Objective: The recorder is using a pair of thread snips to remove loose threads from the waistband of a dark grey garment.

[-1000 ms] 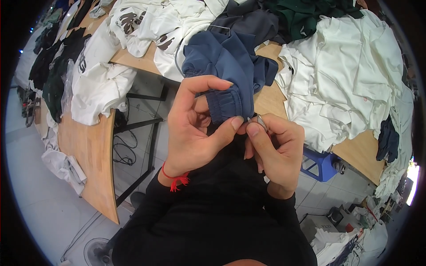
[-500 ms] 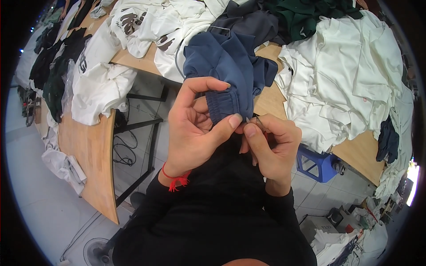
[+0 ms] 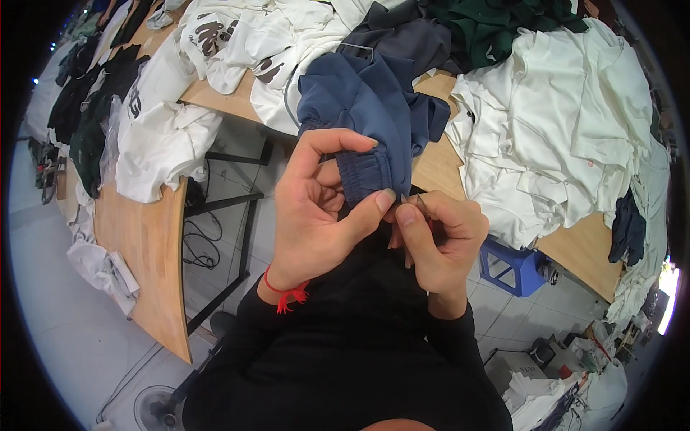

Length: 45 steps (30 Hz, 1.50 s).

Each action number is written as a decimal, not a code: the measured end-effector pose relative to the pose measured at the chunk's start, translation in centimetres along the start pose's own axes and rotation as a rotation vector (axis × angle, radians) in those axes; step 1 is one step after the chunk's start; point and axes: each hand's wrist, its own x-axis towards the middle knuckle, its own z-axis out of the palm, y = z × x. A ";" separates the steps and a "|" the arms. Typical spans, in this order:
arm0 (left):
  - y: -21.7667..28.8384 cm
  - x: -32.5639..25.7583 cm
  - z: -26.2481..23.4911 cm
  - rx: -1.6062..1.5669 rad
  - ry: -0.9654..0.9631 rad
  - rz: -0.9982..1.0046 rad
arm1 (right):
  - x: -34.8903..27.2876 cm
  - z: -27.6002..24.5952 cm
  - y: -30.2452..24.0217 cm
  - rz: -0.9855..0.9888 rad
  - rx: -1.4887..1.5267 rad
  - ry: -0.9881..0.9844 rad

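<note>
A navy garment (image 3: 370, 93) with a gathered elastic band (image 3: 364, 176) lies partly on the table and hangs toward me. My left hand (image 3: 316, 201) is closed on the band, thumb in front and index finger curled over its top. Close against its lower right edge, my right hand (image 3: 442, 233) pinches a small pair of thread snips (image 3: 420, 204); only the slim metal points show, and the rest is hidden in the fingers. Both hands nearly touch at the garment's edge.
White garments (image 3: 546, 129) are heaped at the right, with dark green cloth (image 3: 489, 29) behind. More white shirts (image 3: 165, 144) cover the left table (image 3: 136, 237). A blue plastic stool (image 3: 510, 266) stands below the right table edge; a fan (image 3: 154, 408) is at lower left.
My left hand and the elastic band have shifted slightly right and down. The right hand stays beside the edge, with its fingers moved only a little.
</note>
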 end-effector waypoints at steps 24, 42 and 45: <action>-0.6 -0.3 0.0 0.131 0.059 0.060 | 0.0 0.7 0.0 -0.176 -0.177 0.199; -1.9 0.0 -0.2 0.237 0.058 0.110 | 1.0 0.8 2.5 -0.439 -0.550 0.166; -1.3 0.2 0.3 0.206 0.095 0.100 | 0.9 -0.1 2.7 -0.317 -0.564 0.314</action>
